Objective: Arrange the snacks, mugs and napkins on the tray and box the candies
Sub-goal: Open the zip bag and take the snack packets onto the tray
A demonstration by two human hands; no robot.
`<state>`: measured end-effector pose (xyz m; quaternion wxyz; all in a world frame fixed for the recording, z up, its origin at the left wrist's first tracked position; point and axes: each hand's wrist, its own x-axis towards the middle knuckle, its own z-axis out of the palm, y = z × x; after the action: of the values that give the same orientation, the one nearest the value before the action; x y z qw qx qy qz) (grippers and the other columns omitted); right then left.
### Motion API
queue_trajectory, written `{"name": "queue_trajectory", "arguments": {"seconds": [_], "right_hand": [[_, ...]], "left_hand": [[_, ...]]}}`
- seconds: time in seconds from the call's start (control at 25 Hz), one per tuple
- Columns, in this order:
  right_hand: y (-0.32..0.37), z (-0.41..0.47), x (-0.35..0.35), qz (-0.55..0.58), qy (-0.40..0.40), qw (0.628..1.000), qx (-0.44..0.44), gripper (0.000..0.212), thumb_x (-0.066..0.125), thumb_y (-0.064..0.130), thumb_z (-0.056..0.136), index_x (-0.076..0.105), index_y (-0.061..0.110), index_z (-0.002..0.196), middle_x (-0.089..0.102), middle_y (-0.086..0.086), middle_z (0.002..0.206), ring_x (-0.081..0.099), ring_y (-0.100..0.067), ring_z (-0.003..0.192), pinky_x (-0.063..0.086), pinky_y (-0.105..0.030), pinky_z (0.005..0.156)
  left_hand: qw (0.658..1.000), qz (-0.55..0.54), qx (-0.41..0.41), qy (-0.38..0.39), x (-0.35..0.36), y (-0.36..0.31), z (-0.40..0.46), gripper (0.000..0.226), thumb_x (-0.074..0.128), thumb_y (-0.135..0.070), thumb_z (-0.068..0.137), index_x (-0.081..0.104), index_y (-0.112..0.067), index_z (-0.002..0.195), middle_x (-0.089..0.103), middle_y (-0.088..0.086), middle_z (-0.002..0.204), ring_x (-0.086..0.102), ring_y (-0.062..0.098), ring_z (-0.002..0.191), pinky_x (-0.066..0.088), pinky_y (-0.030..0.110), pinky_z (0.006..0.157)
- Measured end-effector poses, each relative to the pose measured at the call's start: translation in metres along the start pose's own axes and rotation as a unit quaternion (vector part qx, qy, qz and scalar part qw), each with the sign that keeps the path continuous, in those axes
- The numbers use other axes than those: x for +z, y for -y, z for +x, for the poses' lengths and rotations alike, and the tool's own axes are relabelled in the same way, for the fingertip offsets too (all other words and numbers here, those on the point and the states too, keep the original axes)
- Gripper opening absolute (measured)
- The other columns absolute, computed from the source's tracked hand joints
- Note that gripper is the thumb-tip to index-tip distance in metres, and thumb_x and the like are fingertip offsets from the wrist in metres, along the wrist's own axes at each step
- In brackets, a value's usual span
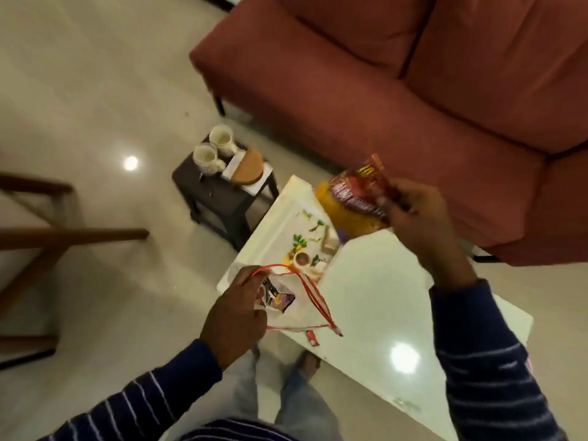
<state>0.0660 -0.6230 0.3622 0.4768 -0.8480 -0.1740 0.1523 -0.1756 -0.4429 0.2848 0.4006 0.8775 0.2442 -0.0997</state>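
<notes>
My right hand (416, 218) grips a red snack packet (362, 192) in the air above the far end of the white tray (286, 218). A yellow snack bag (346, 221) lies on the tray under it. My left hand (235, 316) holds open a clear plastic bag with red handles (305, 310) at the tray's near end; a dark wrapped candy (276, 297) shows inside. The tray has a printed floral picture. Two white mugs (211, 152) and a napkin holder with white napkins (246, 168) stand on a small dark stool (219, 198).
The tray lies on a glossy white table (397, 313). A reddish-brown sofa (381, 74) fills the back right. Wooden furniture legs (47, 237) stand at the left on the shiny floor. My feet are below the table edge.
</notes>
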Motion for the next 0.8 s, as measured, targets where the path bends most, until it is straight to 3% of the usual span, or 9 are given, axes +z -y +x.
{"name": "queue_trajectory", "arguments": {"seconds": [0.16, 0.32, 0.44, 0.52, 0.6, 0.64, 0.68, 0.72, 0.8], "right_hand": [[-0.140, 0.090, 0.086, -0.077, 0.050, 0.993, 0.069, 0.027, 0.058, -0.002, 0.093, 0.071, 0.004, 0.116, 0.071, -0.006, 0.103, 0.063, -0.017, 0.093, 0.053, -0.035, 0.085], [-0.263, 0.131, 0.184, -0.117, 0.142, 0.977, 0.108, 0.017, 0.062, 0.001, 0.090, 0.075, 0.009, 0.097, 0.064, -0.008, 0.084, 0.056, -0.020, 0.080, 0.047, -0.037, 0.071], [-0.334, 0.165, 0.228, -0.153, 0.191, 0.952, 0.185, 0.022, 0.064, 0.006, 0.092, 0.067, 0.025, 0.082, 0.066, 0.012, 0.073, 0.054, -0.004, 0.068, 0.047, -0.022, 0.066], [-0.364, 0.182, 0.250, -0.181, 0.177, 0.945, 0.208, 0.010, 0.067, 0.009, 0.088, 0.074, 0.010, 0.096, 0.075, 0.014, 0.078, 0.059, -0.007, 0.073, 0.049, -0.023, 0.073], [-0.361, 0.178, 0.255, -0.243, 0.081, 0.948, 0.186, 0.033, 0.065, 0.013, 0.087, 0.067, 0.000, 0.117, 0.074, -0.008, 0.109, 0.063, -0.019, 0.093, 0.046, -0.018, 0.089], [-0.343, 0.169, 0.248, -0.248, 0.030, 0.956, 0.154, 0.038, 0.061, 0.014, 0.086, 0.064, -0.002, 0.121, 0.069, -0.011, 0.115, 0.061, -0.017, 0.096, 0.041, -0.010, 0.090], [-0.317, 0.154, 0.239, -0.222, -0.008, 0.968, 0.114, 0.038, 0.057, 0.012, 0.086, 0.062, -0.004, 0.120, 0.067, -0.007, 0.112, 0.060, -0.012, 0.093, 0.041, -0.011, 0.089], [-0.284, 0.137, 0.230, -0.174, -0.020, 0.981, 0.082, 0.035, 0.054, 0.011, 0.085, 0.064, -0.004, 0.115, 0.066, -0.002, 0.106, 0.060, -0.007, 0.089, 0.047, -0.020, 0.090], [-0.217, 0.094, 0.207, -0.018, 0.044, 0.993, 0.110, 0.026, 0.054, 0.009, 0.081, 0.072, 0.001, 0.099, 0.072, -0.007, 0.094, 0.066, -0.013, 0.083, 0.057, -0.039, 0.085]], "left_hand": [[1.000, 0.018, -0.016, 0.016, 0.020, 0.042, 0.012, 0.061, 0.052, -0.010, 0.069, 0.057, -0.021, 0.129, 0.055, -0.008, 0.134, 0.065, 0.016, 0.094, 0.054, 0.018, 0.072], [0.999, 0.003, -0.052, 0.005, 0.034, 0.080, 0.029, 0.067, 0.058, -0.004, 0.070, 0.044, -0.036, 0.127, 0.048, -0.019, 0.132, 0.067, 0.017, 0.080, 0.061, 0.031, 0.064], [0.998, 0.005, -0.059, 0.025, 0.043, 0.098, 0.052, 0.069, 0.056, -0.005, 0.068, 0.045, -0.036, 0.129, 0.047, -0.019, 0.135, 0.054, 0.007, 0.074, 0.054, 0.021, 0.059], [0.998, 0.014, -0.052, 0.036, 0.050, 0.109, 0.072, 0.071, 0.052, -0.008, 0.065, 0.049, -0.030, 0.132, 0.049, -0.015, 0.136, 0.039, 0.005, 0.067, 0.037, 0.010, 0.055], [0.998, 0.008, -0.044, 0.047, 0.053, 0.115, 0.090, 0.072, 0.057, -0.005, 0.065, 0.052, -0.022, 0.135, 0.050, -0.009, 0.136, 0.043, 0.004, 0.072, 0.034, 0.007, 0.056], [0.998, -0.002, -0.046, 0.053, 0.054, 0.116, 0.099, 0.072, 0.060, -0.003, 0.066, 0.052, -0.019, 0.136, 0.050, -0.007, 0.136, 0.051, 0.005, 0.081, 0.039, 0.009, 0.058], [0.997, -0.015, -0.054, 0.056, 0.054, 0.117, 0.106, 0.073, 0.062, -0.001, 0.067, 0.051, -0.018, 0.137, 0.049, -0.007, 0.137, 0.055, 0.007, 0.092, 0.046, 0.013, 0.062], [0.996, -0.027, -0.063, 0.052, 0.054, 0.117, 0.113, 0.074, 0.063, 0.001, 0.067, 0.050, -0.018, 0.138, 0.047, -0.007, 0.138, 0.057, 0.011, 0.101, 0.053, 0.019, 0.068], [0.995, -0.054, -0.072, 0.044, 0.055, 0.115, 0.128, 0.076, 0.065, 0.001, 0.068, 0.048, -0.018, 0.139, 0.044, -0.008, 0.139, 0.055, 0.014, 0.111, 0.056, 0.026, 0.079]]}}
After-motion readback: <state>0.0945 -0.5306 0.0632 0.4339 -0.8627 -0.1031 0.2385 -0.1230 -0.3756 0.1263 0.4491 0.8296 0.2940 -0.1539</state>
